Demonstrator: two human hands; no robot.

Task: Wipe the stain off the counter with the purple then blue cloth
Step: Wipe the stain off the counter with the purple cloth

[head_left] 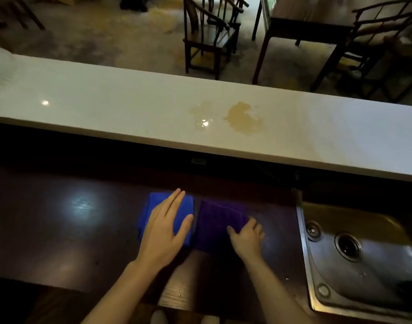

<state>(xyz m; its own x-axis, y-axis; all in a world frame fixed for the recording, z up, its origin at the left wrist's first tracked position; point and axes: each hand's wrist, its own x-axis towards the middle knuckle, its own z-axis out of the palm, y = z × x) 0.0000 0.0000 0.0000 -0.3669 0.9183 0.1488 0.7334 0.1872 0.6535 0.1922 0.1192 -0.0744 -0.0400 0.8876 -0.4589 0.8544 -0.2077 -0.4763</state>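
A yellowish-brown stain [244, 119] with a wet patch beside it lies on the raised white counter [106, 108]. On the dark wooden worktop below, a folded blue cloth [158, 202] and a folded purple cloth [217, 220] lie side by side. My left hand [165, 228] rests flat on the blue cloth, fingers straight and apart. My right hand [245, 237] has its thumb and fingers pinched on the purple cloth's right edge.
A steel sink [354, 258] is set into the worktop at the right. Beyond the counter stand dark wooden chairs [209, 36] and a table [305, 22] on a bare floor.
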